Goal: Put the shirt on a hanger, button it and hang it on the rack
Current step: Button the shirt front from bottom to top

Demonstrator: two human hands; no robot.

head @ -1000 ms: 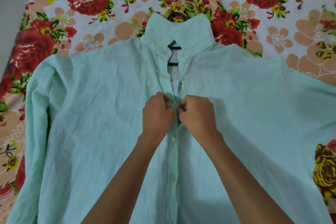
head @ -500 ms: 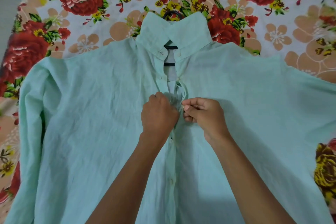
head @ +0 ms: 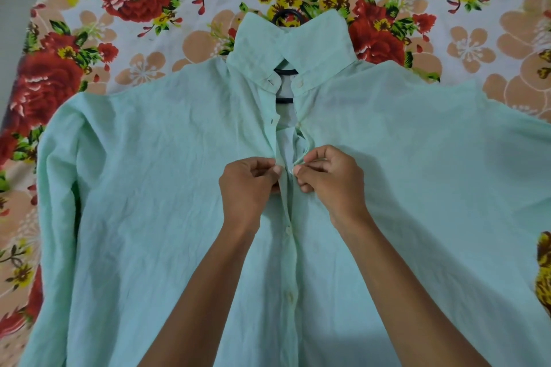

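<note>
Floral bedsheet; both hands pinch shirt placket.

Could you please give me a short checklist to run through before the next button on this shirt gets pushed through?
1. Black plastic hanger inside the collar: ok.
2. Left hand pinches its edge of the mint green cotton shirt: ok.
3. Right hand pinches the opposite edge: ok.
4. Small white buttons below the hands fastened: ok.
5. Button lined up with its hole: cannot tell, fingers hide it.
6. Front closed above the hands: not ok, still gaping up to the collar.
</note>
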